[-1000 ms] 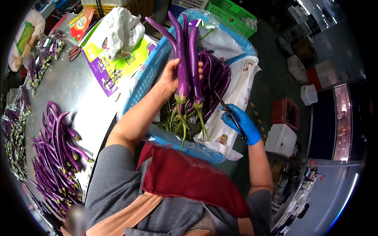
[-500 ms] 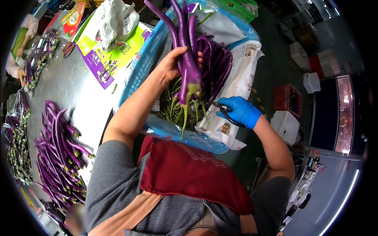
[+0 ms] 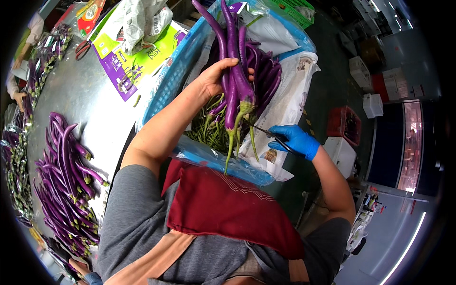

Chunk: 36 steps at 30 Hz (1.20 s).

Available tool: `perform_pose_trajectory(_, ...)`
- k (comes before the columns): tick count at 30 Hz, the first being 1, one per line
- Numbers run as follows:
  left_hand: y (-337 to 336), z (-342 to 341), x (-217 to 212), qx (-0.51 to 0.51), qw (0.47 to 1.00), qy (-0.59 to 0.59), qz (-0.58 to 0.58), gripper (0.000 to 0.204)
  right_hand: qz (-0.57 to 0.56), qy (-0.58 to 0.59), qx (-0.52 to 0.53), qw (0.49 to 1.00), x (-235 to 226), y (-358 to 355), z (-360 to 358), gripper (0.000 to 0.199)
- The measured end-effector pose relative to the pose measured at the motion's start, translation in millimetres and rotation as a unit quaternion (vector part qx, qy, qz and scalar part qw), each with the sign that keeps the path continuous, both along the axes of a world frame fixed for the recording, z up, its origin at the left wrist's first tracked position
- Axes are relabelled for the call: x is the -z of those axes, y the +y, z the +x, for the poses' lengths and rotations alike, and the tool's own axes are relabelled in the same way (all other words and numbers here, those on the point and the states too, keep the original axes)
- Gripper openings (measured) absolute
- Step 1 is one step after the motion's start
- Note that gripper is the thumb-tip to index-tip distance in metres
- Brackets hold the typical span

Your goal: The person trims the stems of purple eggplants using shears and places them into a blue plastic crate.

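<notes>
My bare left hand (image 3: 214, 80) is closed around a few long purple eggplants (image 3: 242, 85), their green stems hanging toward me over the crate. In a blue glove, my right hand (image 3: 298, 142) grips dark-handled scissors (image 3: 281, 140). The blades reach left to the stems; whether they touch one I cannot tell. Beneath the held bunch stands a blue crate (image 3: 159, 102), lined with clear film and printed paper (image 3: 297, 90). More eggplants (image 3: 270, 80) lie in it, with many cut green stems (image 3: 211, 133) at its near end.
Left of the crate, a metal table (image 3: 85, 104) carries a heap of eggplants (image 3: 66, 175), bagged eggplants (image 3: 19, 175), a purple-green printed sheet (image 3: 116, 71), a white plastic bag (image 3: 142, 23) and red-handled scissors (image 3: 82, 49). Another person's hand (image 3: 20, 99) shows far left. A red crate (image 3: 344, 124) stands right.
My left hand and its eggplants have shifted slightly right. My right hand has moved a little right and down, and the scissor blades now show more plainly beside the stems.
</notes>
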<state>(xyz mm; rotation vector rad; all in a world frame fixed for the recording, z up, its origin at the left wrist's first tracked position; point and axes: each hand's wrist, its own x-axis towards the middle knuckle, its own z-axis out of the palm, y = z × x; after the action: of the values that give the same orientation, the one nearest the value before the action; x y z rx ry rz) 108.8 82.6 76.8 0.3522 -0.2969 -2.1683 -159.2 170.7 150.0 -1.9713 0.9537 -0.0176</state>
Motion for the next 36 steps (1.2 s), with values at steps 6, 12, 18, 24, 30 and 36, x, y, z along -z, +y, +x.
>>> perform_pose_trajectory(6,2.5,-4.5,2.7,0.017,0.999,0.039,-0.007,0.043,-0.07,0.132,-0.068,0.986,-14.3,-7.4,16.5,0.032)
perform_pose_trajectory(12,3.2,-6.2,4.8,-0.011,0.993,-0.106,-0.058,0.041,-0.123,0.212,-0.072,0.967,6.6,-0.5,37.3,0.021)
perform_pose_trajectory(18,-3.2,8.2,4.6,-0.066,0.98,-0.18,-0.054,0.032,-0.024,0.185,0.013,0.982,-0.3,8.4,11.2,0.037)
perform_pose_trajectory(24,-5.4,5.3,0.8,-0.075,0.982,-0.163,-0.049,0.032,0.098,-0.016,0.093,0.991,6.8,11.4,-6.1,0.037)
perform_pose_trajectory(30,-2.5,1.3,2.3,-0.093,0.977,-0.184,-0.059,0.034,0.012,-0.012,0.097,0.995,9.7,9.2,24.3,0.035)
perform_pose_trajectory(36,-4.6,10.3,-6.2,-0.158,0.951,-0.251,-0.09,0.03,-0.015,0.116,0.051,0.992,2.0,9.5,2.3,0.036)
